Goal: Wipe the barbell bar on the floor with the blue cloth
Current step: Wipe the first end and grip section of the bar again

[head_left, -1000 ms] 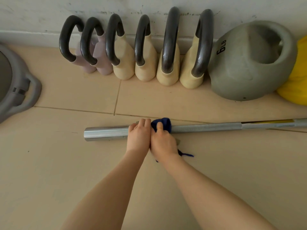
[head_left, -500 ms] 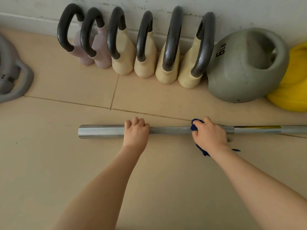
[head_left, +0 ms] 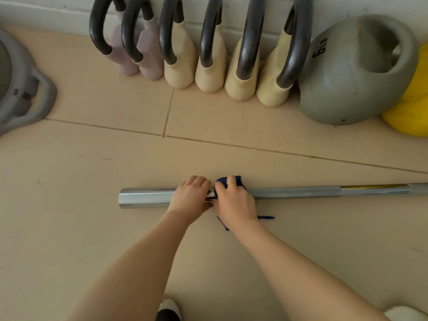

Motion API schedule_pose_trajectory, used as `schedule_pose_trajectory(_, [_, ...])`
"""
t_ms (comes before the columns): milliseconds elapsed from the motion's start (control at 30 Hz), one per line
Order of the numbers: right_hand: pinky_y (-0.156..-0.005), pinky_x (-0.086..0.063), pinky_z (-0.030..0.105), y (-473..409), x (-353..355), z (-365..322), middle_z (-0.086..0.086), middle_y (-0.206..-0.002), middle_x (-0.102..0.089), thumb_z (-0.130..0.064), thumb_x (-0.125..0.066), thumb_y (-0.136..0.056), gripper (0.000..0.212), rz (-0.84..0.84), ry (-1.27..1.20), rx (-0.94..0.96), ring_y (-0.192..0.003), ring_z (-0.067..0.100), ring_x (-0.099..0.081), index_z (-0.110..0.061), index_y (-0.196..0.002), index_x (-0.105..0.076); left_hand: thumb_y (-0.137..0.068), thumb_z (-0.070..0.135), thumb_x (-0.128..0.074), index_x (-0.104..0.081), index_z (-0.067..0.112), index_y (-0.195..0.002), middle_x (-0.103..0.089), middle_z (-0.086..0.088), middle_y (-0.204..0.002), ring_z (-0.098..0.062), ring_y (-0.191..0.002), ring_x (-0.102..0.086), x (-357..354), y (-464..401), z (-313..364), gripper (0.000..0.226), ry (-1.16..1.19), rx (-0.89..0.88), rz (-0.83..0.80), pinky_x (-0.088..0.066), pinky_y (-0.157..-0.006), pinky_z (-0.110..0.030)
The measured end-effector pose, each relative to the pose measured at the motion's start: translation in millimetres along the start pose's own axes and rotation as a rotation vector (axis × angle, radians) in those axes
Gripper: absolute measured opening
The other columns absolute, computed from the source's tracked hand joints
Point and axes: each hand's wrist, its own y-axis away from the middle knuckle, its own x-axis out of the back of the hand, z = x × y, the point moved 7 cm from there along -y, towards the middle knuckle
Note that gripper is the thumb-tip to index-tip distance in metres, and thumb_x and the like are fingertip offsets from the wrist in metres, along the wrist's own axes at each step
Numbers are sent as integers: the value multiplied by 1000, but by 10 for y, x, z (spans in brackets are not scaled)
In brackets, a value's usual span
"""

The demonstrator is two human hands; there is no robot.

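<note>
Shoe tip (head_left: 168, 309): nearest item, below both forearms; clear of the work.

Left hand (head_left: 191, 196): clenched over the barbell bar (head_left: 294, 192), steadying it against the floor (head_left: 69, 228).

Right hand (head_left: 234, 201): just beside the left hand, nearly touching; grasping the blue cloth (head_left: 221, 181), which is bunched around the bar, with a loose tail trailing near the wrist.

Progress, as judged: wiping is under way. The chrome sleeve left of the left hand looks bright; the grey shaft and yellow-marked stretch right of the right hand appear to remain. How much is already wiped cannot be told.

Beyond the hands, well apart: row of kettlebells (head_left: 208, 66) along the wall; grey kettlebell (head_left: 347, 93) marked 6 LB; yellow weight (head_left: 414, 112); grey weight plate (head_left: 25, 93) far left. Nothing obstructs the bar.
</note>
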Motion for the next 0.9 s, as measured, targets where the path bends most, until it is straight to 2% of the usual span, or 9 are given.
schedule_pose_trajectory(100, [-59, -41, 35, 52, -13, 81, 17, -118, -46, -19, -46, -91, 25, 5, 27, 50, -88, 35, -59, -15, -114, -52, -56, 37, -86, -66, 8, -105, -68, -5, -108, -23, -102, -63, -3, 47, 27, 60, -58, -7, 27, -51, -82, -32])
schedule_pose_trajectory(167, [-61, -40, 34, 94, 60, 357, 15, -118, -45, -21, -43, -92, 23, -2, 77, -22, -91, 34, -59, -18, -113, -52, -27, 45, -92, -71, 13, -78, -72, 1, -80, -18, -73, -70, 17, 50, -5, 64, -125, -1, 68, -54, -65, -26])
schedule_pose_trajectory(200, [-62, -40, 33, 127, 109, 542, 14, -117, -44, -23, -42, -93, 22, 6, 98, -100, -92, 33, -59, -19, -112, -52, -22, 45, -93, -70, 14, -73, -71, 2, -75, -18, -68, -69, 32, 53, -8, 64, -110, 2, 89, -54, -63, -25])
schedule_pose_trajectory(267, [-59, -40, 33, 214, 203, 869, 13, -114, -44, -21, -43, -94, 20, 50, 147, -266, -88, 33, -58, -17, -110, -54, -32, 42, -93, -70, 13, -79, -71, 1, -82, -20, -75, -69, 41, 56, 19, 60, -104, -9, 97, -54, -70, -26])
schedule_pose_trajectory(400, [-57, -45, 33, 144, 176, 815, 15, -118, -44, -15, -45, -93, 20, 108, 102, -372, -86, 32, -58, -9, -109, -55, -80, 38, -68, -52, 11, -122, -54, -2, -129, -23, -121, -48, -9, 8, 38, 53, -82, -40, 46, -33, -102, -31])
schedule_pose_trajectory(500, [-66, -49, 37, 21, 63, 275, 16, -123, -42, -17, -44, -94, 23, 83, -22, -251, -95, 35, -58, -10, -113, -54, -84, 38, -65, -47, 13, -126, -51, -1, -132, -21, -124, -45, 0, -40, 21, 52, -69, -25, 34, -32, -103, -29])
schedule_pose_trajectory(633, [-61, -42, 35, 0, 28, 87, 12, -122, -43, -21, -46, -91, 23, 39, -43, -83, -92, 33, -58, -16, -112, -55, -84, 38, -64, -43, 14, -130, -51, -1, -133, -20, -125, -45, 7, -76, -34, 57, -70, -22, 76, -30, -106, -28])
schedule_pose_trajectory(800, [-54, -37, 31, 185, 247, 908, 12, -103, -48, -20, -52, -86, 16, 196, -26, -274, -77, 33, -56, -16, -96, -63, -84, 37, -63, -46, 13, -130, -51, -2, -134, -20, -129, -42, -4, -71, -62, 55, -59, -57, 93, -29, -106, -29])
schedule_pose_trajectory(900, [-51, -36, 32, 246, 242, 962, 20, -103, -49, -14, -56, -83, 13, 234, -28, -351, -74, 36, -56, -10, -93, -63, -78, 38, -71, -53, 11, -124, -58, -3, -127, -19, -127, -46, 56, -65, -16, 57, -102, -98, 156, -34, -105, -31])
